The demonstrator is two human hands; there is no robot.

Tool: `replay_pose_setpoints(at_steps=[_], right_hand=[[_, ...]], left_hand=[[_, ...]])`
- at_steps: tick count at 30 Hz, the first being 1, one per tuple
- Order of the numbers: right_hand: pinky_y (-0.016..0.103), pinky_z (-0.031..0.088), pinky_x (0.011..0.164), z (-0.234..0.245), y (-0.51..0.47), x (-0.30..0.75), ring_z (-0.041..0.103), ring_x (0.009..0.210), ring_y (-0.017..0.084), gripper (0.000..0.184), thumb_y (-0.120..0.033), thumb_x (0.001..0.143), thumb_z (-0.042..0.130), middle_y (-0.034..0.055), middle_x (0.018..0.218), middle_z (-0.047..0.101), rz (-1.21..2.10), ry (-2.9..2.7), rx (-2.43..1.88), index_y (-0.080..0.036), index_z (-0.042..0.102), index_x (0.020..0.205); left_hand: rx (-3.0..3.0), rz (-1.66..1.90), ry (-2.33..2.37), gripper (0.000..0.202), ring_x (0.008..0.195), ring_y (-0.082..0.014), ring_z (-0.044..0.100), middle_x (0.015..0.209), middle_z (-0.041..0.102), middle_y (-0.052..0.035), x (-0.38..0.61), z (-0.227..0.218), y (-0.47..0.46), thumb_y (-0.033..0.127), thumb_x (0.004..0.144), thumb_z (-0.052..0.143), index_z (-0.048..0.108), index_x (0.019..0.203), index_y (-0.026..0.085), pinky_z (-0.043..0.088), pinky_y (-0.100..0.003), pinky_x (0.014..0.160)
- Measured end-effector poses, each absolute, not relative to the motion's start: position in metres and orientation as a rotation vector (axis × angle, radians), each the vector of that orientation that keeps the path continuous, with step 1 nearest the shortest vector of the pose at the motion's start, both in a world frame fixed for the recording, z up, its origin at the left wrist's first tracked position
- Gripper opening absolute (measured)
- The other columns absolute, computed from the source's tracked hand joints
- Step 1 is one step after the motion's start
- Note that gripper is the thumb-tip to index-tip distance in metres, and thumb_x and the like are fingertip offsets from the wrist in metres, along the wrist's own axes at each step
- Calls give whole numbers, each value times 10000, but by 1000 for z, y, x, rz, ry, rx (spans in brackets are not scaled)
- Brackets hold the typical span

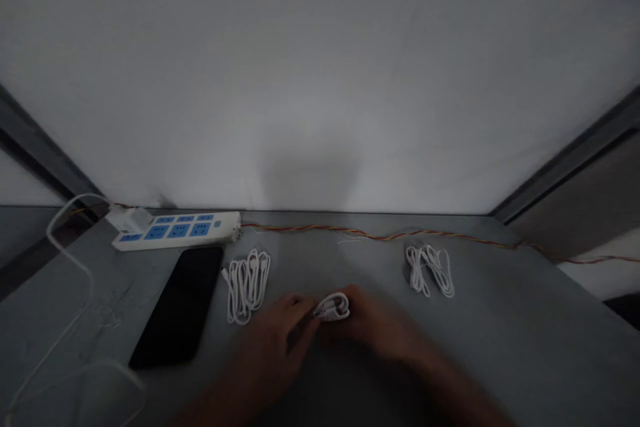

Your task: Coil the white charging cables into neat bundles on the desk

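Note:
Between my two hands, low in the middle of the view, is a coiled white cable (334, 307). My left hand (277, 333) pinches it from the left, its fingers closed at the coil's near end. From the other side my right hand (369, 321) wraps round the same coil, with most of its fingertips hidden behind it. Left of my left hand lies a pile of folded white cables (246, 285) on the grey table (480, 333). Farther off to the right rests another bundle of white cables (430, 270).
A white power strip (227, 225) with blue sockets stands at the back left, a white charger (133, 220) plugged in. Its white cord (70, 250) loops down the left side. A black phone (179, 307) lies nearby. Twisted red-yellow wire (400, 235) runs along the wall (320, 80).

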State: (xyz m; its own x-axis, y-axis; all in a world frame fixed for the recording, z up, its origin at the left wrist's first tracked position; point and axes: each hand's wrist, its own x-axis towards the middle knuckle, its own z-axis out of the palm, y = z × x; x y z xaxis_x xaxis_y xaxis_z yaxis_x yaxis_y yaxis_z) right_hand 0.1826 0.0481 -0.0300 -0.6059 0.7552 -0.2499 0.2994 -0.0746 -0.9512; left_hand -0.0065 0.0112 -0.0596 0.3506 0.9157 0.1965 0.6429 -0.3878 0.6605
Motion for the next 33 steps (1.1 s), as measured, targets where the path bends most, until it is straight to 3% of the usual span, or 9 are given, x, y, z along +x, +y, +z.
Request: replay_pose_setpoints(at_steps=[7,13,17,20,29,33], right_hand=[[256,358,558,-34,45,178,454,583,141,186,-328,760,687,-25,616,564,1639,-1780,-1184,-185,663,642],[250,407,597,-44,44,176,560,665,176,48,-235,729,659,-27,675,639,1551,-1765,-1293,-191,677,723],[291,473,742,-37,43,174,619,852,226,167,-312,757,682,8,849,708,1664,-1681,-1207,-197,723,871],[326,467,801,-33,42,171,618,864,226,248,-414,790,689,15,851,701,1729,-1596,-1077,-205,735,916],[260,448,630,-44,46,173,564,645,135,380,-522,879,592,18,753,629,1803,-1483,-938,-168,728,868],[241,428,610,-44,45,170,534,634,124,353,-513,838,658,0,717,607,1721,-1543,-961,-165,709,867]], left_hand=[[2290,824,1377,199,907,-233,694,1032,721,-76,-7,-66,11,223,962,463,621,1081,199,568,-362,771],[2435,896,1422,242,823,-244,707,978,734,-103,-3,-74,13,196,975,384,614,1047,176,579,-381,713],[2346,892,1433,227,841,-228,702,978,730,-87,-6,-74,12,195,968,398,609,1053,193,569,-365,735],[2231,949,1408,196,893,-219,686,998,714,-81,-7,-70,12,211,958,429,604,1047,201,550,-352,780],[1898,1050,1393,215,794,-184,659,874,703,-31,-5,-60,12,314,967,449,638,974,212,515,-302,745],[1826,1044,1436,225,817,-202,672,893,718,-49,-4,-58,11,332,940,477,656,964,198,516,-334,767]])
